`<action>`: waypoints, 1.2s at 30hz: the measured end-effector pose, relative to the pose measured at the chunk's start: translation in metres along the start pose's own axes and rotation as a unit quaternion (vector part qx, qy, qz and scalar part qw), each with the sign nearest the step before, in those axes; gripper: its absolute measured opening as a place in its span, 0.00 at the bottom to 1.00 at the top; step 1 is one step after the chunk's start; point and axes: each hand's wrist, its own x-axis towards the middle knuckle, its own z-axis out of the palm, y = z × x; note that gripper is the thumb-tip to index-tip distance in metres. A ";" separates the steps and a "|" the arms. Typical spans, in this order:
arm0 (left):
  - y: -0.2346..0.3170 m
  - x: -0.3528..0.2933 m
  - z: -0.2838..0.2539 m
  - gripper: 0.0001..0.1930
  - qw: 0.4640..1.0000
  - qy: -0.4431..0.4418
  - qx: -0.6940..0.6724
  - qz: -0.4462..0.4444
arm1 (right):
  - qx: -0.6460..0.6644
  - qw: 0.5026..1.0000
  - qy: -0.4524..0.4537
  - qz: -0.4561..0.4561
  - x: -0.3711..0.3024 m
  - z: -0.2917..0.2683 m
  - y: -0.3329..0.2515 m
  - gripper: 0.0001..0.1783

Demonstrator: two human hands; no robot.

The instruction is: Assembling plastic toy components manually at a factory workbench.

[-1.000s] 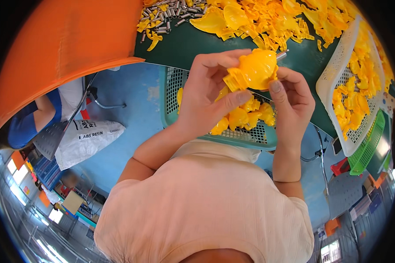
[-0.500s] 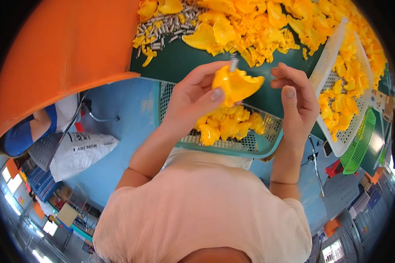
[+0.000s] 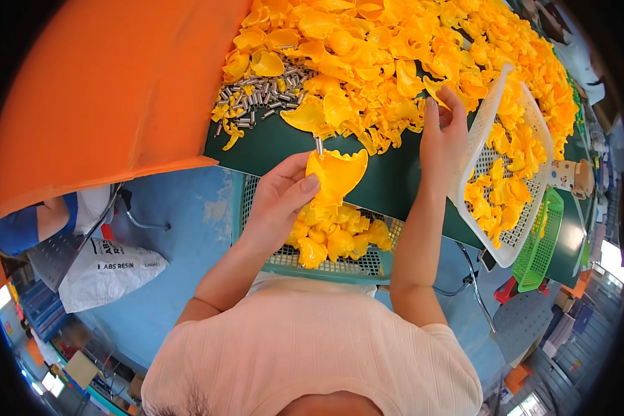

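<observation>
My left hand [image 3: 279, 201] grips a curved yellow plastic shell piece [image 3: 340, 173] with a jagged upper edge, thumb across its left side. A small metal pin [image 3: 319, 146] stands upright at the top of that piece. At the near edge of the big pile of yellow plastic pieces [image 3: 367, 69], my right hand [image 3: 442, 135] has thumb and fingers closed around another curved yellow piece [image 3: 435, 91]. Below my left hand, a teal mesh basket [image 3: 312, 277] in front of my body contains several glossy yellow pieces [image 3: 333, 239].
Loose metal pins [image 3: 267, 93] lie at the pile's left on the dark green table [image 3: 388, 184]. A white basket [image 3: 509, 256] with yellow pieces leans at the right, beside a green basket [image 3: 539, 243]. An orange sheet [image 3: 118, 90] fills the left; a white sack [image 3: 111, 274] lies on the floor.
My right hand has reached forward and away from my left hand to the pile, closing on a piece there. My left hand still has its yellow piece. The view has shifted, showing more pile.
</observation>
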 end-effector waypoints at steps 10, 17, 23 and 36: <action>0.003 -0.005 0.002 0.20 0.999 0.014 -0.037 0.015 | 0.029 1.000 -0.006 0.001 0.018 0.014 0.003 0.14; 0.008 -0.002 0.011 0.23 0.995 -0.052 0.007 0.082 | 0.211 0.969 -0.110 0.060 -0.021 -0.007 -0.036 0.14; 0.010 0.004 0.018 0.23 0.997 -0.050 -0.005 0.059 | 0.209 0.943 -0.258 0.032 -0.049 -0.026 -0.052 0.16; 0.018 -0.003 0.019 0.20 0.984 -0.048 -0.169 -0.041 | 0.367 0.881 -0.298 0.000 -0.086 -0.026 -0.037 0.50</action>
